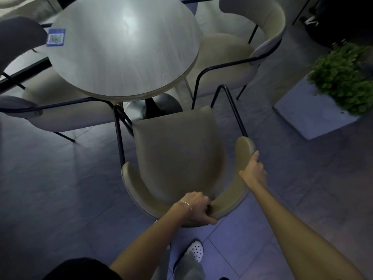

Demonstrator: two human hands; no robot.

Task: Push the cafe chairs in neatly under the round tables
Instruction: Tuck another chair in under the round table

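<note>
Left hand [196, 207]: clamped on curved backrest rim of near chair [177, 154], fingers wrapped over top edge at rear centre, thumb pointing right along outer face. Thin wire bracelet [186, 203] on left wrist. Right hand [254, 172]: closed over right armrest end of same chair, fingers hooked on outer side, index tip near rounded tip of armrest.

Near chair: beige padded seat, smooth matte upholstery, one-piece wraparound back and armrests forming horseshoe shape. Thin black metal tube legs [119, 138] rising at front corners. Position: on floor just short of bench [123, 45], front seat edge near bench rim but not yet under it.

Bench: round top, pale grey wood-grain surface, light edge band, glare spot near centre. Dark pedestal with round base [161, 107] beneath. Small blue square card [56, 37] with printed code pattern lying flat near left rim.

Left chair [60, 110] and right chair [238, 57]: same form, cream cushions, black tube frames, seats partly tucked under bench rim. Left chair backrest looks darker grey.

Planter [314, 116]: pale rectangular box, flat smooth faces, at right. Contents: dense small-leaved green plant [343, 77], overhanging box edge.

Floor [60, 188]: large grey matte tiles, thin joints. White perforated clog [195, 250] and grey trouser leg visible below chair.
</note>
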